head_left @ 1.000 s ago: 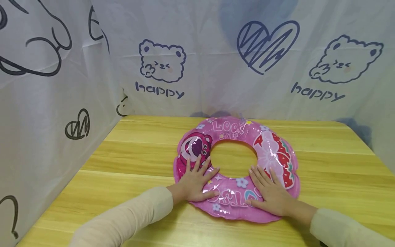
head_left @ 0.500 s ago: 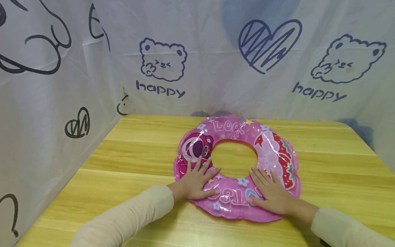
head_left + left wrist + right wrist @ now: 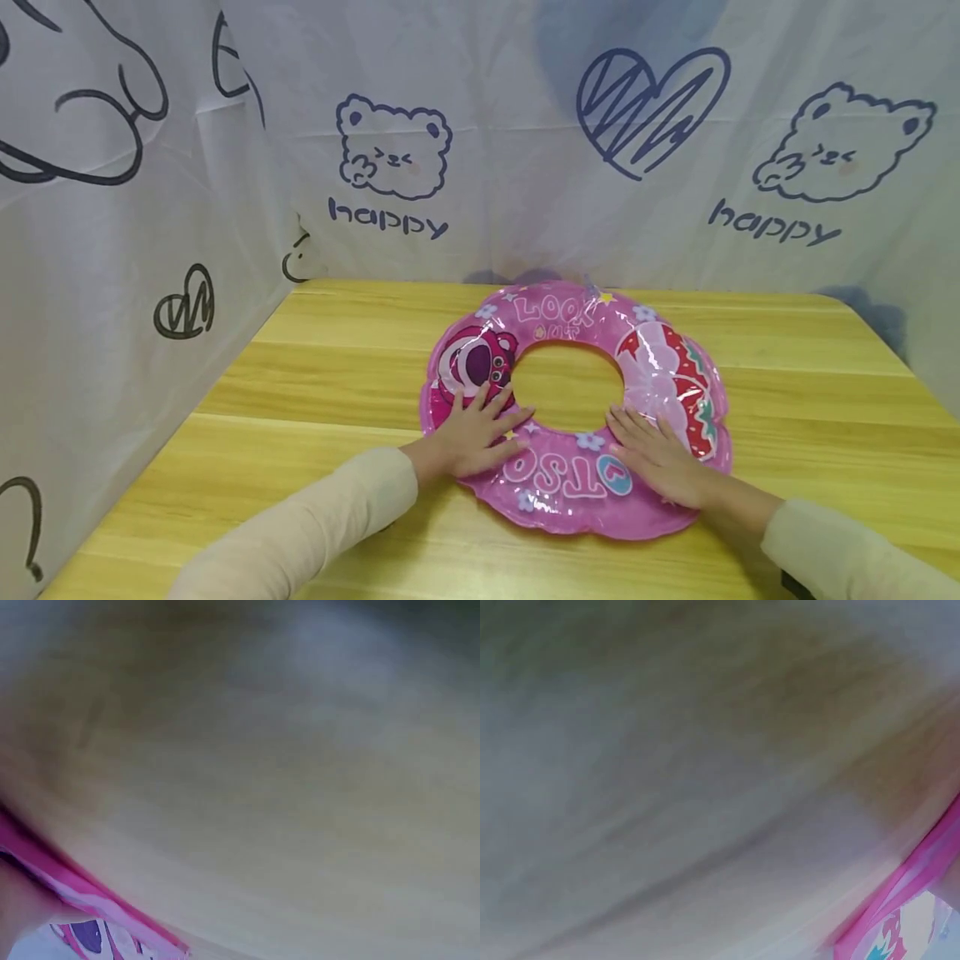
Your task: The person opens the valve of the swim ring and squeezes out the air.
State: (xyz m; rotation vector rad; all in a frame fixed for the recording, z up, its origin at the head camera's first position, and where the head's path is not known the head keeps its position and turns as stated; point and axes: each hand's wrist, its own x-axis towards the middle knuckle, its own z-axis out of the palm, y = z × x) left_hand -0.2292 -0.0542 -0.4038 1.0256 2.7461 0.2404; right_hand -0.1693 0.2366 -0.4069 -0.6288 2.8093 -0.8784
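You have the pink inflatable swim ring [image 3: 564,457] lying flat on the wood-grain table [image 3: 315,367], in the lower middle of the head view and a little right of centre, looking wider across the frame than up it. Your left hand [image 3: 476,435] rests on its lower left, fingers spread and straight, just below the bear print [image 3: 474,358]; your right hand [image 3: 660,462] rests on its lower right, fingers straight and close together, beside the strawberry print [image 3: 693,392]. Neither hand pinches the vinyl. The relation that matters is this: both hands sit on the near half, about equally close to the ring, with the lower lettering between them and the hole and far arc lying up the frame. How hard you press, you cannot tell; the wrist views show only blur and a pink edge in their lower corners.
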